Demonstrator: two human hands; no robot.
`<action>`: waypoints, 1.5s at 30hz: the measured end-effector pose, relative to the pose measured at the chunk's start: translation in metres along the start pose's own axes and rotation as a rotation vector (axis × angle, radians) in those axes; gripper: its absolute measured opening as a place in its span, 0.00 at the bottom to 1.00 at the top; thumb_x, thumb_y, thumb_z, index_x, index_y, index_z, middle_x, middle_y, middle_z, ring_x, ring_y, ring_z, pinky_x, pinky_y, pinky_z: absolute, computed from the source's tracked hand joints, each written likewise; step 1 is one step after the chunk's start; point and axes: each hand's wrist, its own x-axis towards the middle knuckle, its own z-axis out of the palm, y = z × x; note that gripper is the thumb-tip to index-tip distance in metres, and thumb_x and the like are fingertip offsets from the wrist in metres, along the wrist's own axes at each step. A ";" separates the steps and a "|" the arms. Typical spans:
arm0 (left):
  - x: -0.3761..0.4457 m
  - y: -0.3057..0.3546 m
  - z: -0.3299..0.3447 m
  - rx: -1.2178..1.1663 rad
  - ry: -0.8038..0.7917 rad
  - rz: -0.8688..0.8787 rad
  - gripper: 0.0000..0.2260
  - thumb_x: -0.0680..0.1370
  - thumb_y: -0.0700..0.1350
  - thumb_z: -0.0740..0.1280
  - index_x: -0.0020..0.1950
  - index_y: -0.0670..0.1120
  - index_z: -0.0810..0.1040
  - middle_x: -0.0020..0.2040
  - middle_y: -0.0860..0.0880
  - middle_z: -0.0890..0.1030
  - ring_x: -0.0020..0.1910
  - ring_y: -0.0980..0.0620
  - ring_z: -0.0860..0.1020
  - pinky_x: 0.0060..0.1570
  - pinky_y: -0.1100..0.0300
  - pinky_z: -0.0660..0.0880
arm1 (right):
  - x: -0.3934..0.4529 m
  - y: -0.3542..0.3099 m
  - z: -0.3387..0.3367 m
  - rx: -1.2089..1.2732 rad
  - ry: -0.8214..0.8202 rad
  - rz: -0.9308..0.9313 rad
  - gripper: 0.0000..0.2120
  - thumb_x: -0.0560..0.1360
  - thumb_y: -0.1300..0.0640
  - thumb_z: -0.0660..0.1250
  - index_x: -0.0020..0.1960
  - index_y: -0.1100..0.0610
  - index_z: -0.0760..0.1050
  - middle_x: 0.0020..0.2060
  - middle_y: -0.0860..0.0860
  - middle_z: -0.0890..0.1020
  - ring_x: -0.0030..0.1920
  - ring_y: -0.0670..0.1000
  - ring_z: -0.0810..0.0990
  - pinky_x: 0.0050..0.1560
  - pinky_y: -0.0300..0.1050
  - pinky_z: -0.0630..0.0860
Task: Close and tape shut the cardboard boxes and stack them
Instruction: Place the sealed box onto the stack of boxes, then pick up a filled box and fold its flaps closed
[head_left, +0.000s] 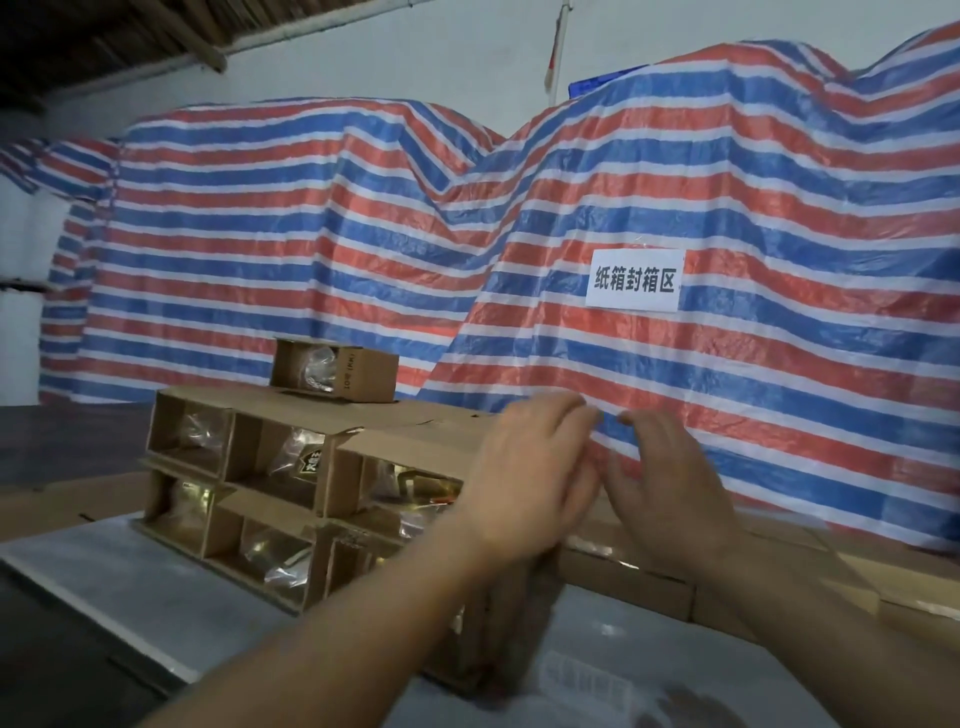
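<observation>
Cardboard boxes (291, 467) sit stacked on the table (130, 587) just left of the grip, open ends showing bagged goods. Left hand (530, 478) rests flat on the near box, right hand (670, 478) hovers beside it, fingers loosely bent, holding nothing. Looks like stacking; taping's probably next, no tape visible. Striped tarp (675, 182) right behind.

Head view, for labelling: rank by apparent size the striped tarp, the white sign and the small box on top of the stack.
1. striped tarp
2. small box, nearer the camera
3. white sign, close in size
</observation>
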 end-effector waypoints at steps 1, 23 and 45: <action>0.009 -0.018 -0.010 0.056 0.022 0.001 0.12 0.77 0.44 0.63 0.58 0.42 0.77 0.55 0.46 0.79 0.54 0.50 0.75 0.56 0.56 0.71 | 0.020 -0.011 0.008 0.024 0.007 -0.016 0.16 0.80 0.50 0.64 0.67 0.51 0.70 0.58 0.45 0.75 0.55 0.45 0.73 0.56 0.41 0.69; 0.008 -0.425 -0.030 0.967 -0.710 -0.476 0.31 0.76 0.45 0.68 0.77 0.51 0.59 0.73 0.48 0.68 0.71 0.46 0.67 0.70 0.47 0.63 | 0.287 -0.138 0.233 -0.050 -0.372 -0.242 0.33 0.80 0.38 0.57 0.77 0.56 0.60 0.74 0.55 0.68 0.73 0.59 0.67 0.73 0.60 0.63; 0.142 -0.342 -0.077 0.445 -0.593 -0.509 0.09 0.83 0.43 0.59 0.57 0.45 0.78 0.58 0.44 0.79 0.54 0.44 0.76 0.57 0.54 0.72 | 0.293 -0.128 0.172 0.661 -0.542 0.010 0.43 0.71 0.34 0.72 0.78 0.41 0.54 0.65 0.41 0.73 0.68 0.50 0.73 0.52 0.37 0.70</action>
